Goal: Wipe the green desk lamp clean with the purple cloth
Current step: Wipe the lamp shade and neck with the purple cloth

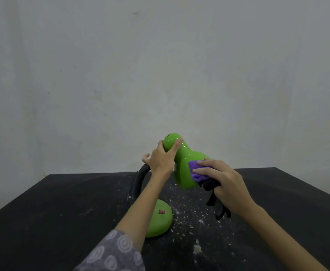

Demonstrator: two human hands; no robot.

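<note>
The green desk lamp stands on a black table, its glossy shade (pixel 184 163) raised in the middle of the view and tipped to the right. My left hand (pixel 163 156) grips the narrow top of the shade. My right hand (pixel 221 182) holds the bunched purple cloth (pixel 196 172) pressed against the shade's right side; a dark part of the cloth hangs below my fist. The round green base (pixel 158 220) with a small red switch sits under my left forearm. A black flexible neck (pixel 138 179) arches up behind my left wrist.
The black table (pixel 53 212) carries a scatter of pale crumbs and dust (pixel 191 210) to the right of the base and toward the front. A plain grey wall rises right behind the table's far edge.
</note>
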